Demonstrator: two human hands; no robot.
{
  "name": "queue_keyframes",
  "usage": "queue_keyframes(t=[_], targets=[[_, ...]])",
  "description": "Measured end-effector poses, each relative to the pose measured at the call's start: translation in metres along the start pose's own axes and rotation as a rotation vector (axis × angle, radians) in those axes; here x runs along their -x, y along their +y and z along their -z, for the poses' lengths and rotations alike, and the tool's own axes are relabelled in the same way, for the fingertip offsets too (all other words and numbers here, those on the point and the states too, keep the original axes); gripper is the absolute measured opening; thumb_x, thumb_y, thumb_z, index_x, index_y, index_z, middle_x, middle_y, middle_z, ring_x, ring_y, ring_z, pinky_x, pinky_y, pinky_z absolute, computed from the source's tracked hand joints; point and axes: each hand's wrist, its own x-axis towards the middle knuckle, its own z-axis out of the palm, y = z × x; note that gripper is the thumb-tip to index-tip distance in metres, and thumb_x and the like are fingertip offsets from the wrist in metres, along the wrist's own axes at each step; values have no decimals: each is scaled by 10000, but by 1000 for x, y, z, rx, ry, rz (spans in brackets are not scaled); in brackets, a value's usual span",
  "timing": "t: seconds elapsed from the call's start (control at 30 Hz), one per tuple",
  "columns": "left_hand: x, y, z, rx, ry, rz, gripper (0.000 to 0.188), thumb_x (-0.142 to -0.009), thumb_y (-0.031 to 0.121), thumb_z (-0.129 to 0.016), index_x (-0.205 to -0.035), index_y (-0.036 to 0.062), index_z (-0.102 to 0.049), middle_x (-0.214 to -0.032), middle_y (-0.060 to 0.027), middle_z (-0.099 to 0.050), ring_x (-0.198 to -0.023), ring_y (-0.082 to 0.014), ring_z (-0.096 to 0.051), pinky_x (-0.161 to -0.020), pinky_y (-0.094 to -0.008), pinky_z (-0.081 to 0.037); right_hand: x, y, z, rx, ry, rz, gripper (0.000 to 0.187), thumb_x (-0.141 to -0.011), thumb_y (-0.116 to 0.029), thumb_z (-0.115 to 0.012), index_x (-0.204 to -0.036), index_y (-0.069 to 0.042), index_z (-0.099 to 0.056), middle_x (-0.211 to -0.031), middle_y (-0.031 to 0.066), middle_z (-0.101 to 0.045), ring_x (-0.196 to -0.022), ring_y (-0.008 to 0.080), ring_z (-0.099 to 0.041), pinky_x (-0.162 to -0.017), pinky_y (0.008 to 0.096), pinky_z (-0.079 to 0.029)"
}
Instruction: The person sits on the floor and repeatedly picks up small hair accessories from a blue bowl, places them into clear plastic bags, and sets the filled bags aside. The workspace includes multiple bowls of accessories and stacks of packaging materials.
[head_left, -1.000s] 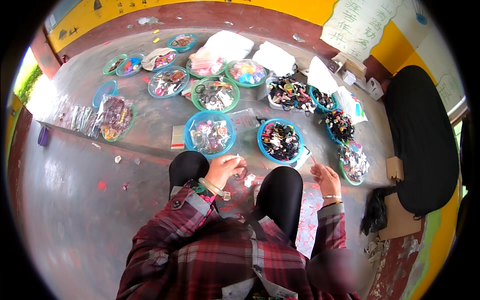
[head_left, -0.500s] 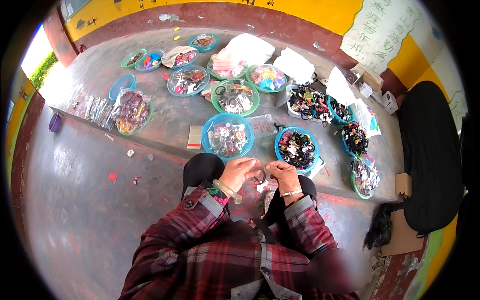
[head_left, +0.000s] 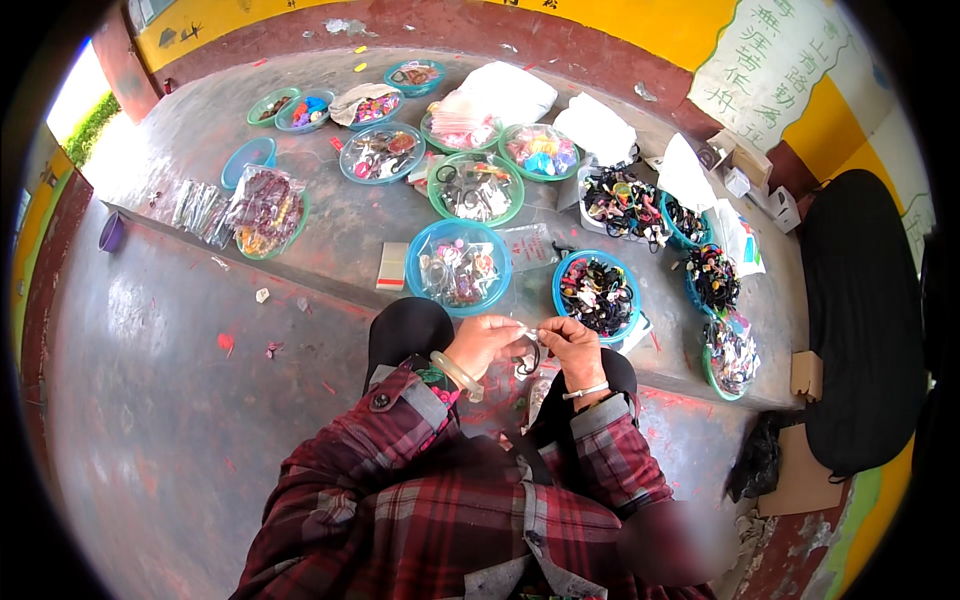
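My left hand (head_left: 483,343) and my right hand (head_left: 573,352) meet fingertip to fingertip above my lap, both closed in a pinch. Between them is a small white piece (head_left: 530,333), too small to name. A thin black hair tie (head_left: 534,358) hangs in a loop just below my fingers; part of it is hidden behind them. Just beyond my left hand, a blue basin (head_left: 410,268) holds clear packets of small items. Beyond my right hand, another blue basin (head_left: 636,300) is heaped with dark hair ties and small light pieces.
Several more basins stand on the raised grey ledge (head_left: 340,235), including a green one (head_left: 433,208). At the right are white plastic bags (head_left: 684,172), a black padded object (head_left: 858,320) and cardboard (head_left: 800,470). A purple bowl (head_left: 111,233) sits far left.
My fingertips have come together, where a small gap lay between the hands before. The white piece now shows between them, and the black loop hangs nearer my right hand.
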Motion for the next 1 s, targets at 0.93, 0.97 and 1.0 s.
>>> queue_keyframes(t=[0.93,0.97,1.0], targets=[[4,11,4,107,-275,93,290,-896,170,-494,-1054,-69,-545,-973,-152,-604,-907,-250,-614,-850,-333,-484,10,-16,6,-171,-96,-40,125,-765,78,-555,-810,25,-659,-762,62,-627,-693,135,-601,-653,237,-474],[5,12,3,115,-285,91,305,-895,184,-495,-1058,-69,-543,-971,-155,-605,-905,-254,-615,-856,-339,-481,10,-16,5,-150,-98,-22,125,-764,78,-557,-805,23,-662,-762,56,-619,-698,135,-598,-656,237,-472],[5,13,2,123,-296,88,319,-894,199,-496,-1062,-68,-542,-968,-157,-605,-903,-258,-615,-862,-344,-477,10,-16,5,-127,-100,-4,126,-763,78,-558,-800,22,-664,-761,50,-611,-703,135,-596,-660,236,-470]])
